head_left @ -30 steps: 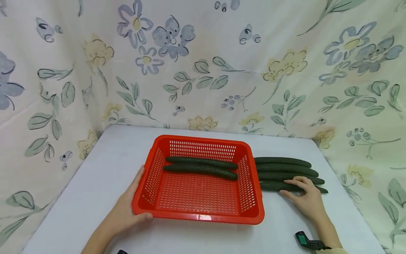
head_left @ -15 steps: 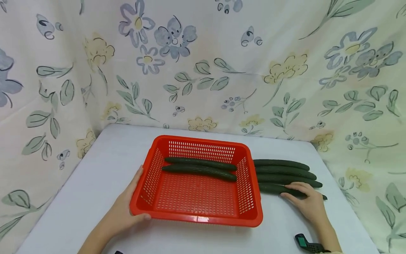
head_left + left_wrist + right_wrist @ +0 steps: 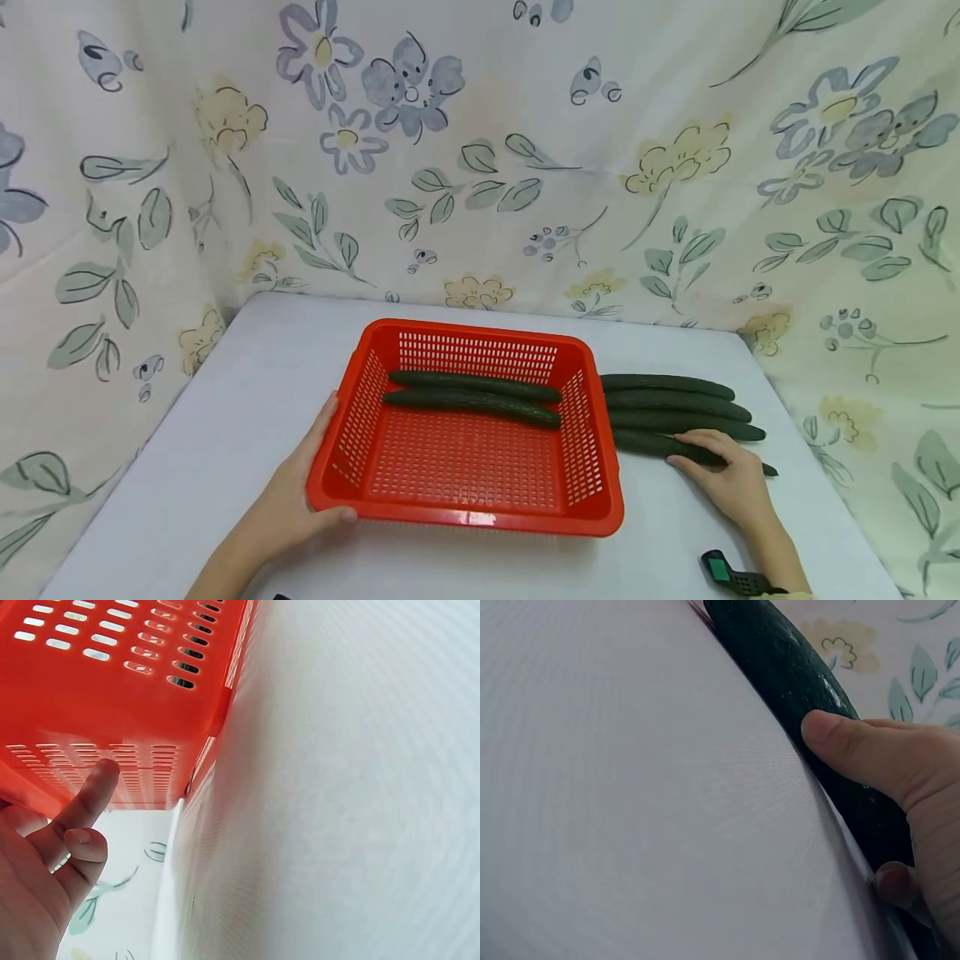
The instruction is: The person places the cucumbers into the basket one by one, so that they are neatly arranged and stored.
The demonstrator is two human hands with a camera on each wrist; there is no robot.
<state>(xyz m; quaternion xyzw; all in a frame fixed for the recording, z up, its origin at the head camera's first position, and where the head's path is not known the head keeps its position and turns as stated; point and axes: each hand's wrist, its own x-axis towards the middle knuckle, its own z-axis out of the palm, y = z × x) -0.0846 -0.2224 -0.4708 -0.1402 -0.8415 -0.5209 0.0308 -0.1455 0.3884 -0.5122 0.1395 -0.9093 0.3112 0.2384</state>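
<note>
In the head view a red plastic basket (image 3: 468,518) sits mid-table with two dark green cucumbers (image 3: 474,402) lying side by side at its back. My left hand (image 3: 296,492) holds the basket's front left corner, thumb at the front rim. In the left wrist view, fingers (image 3: 94,795) lie at the outer wall of the basket (image 3: 112,697). Right of the basket, my right hand (image 3: 727,475) grips the nearest cucumber (image 3: 645,443) of a row, its right tip angled toward me. The right wrist view shows the thumb (image 3: 840,739) across that cucumber (image 3: 780,667).
Several more cucumbers (image 3: 675,402) lie together behind the gripped one, their left ends hidden by the basket. The white table (image 3: 247,367) meets a floral curtain (image 3: 480,225) at the back and sides. A black wrist device (image 3: 731,575) is on the right wrist.
The right hand has drawn the nearest cucumber slightly toward me, opening a gap from the others at its right end. The left hand and basket have hardly shifted.
</note>
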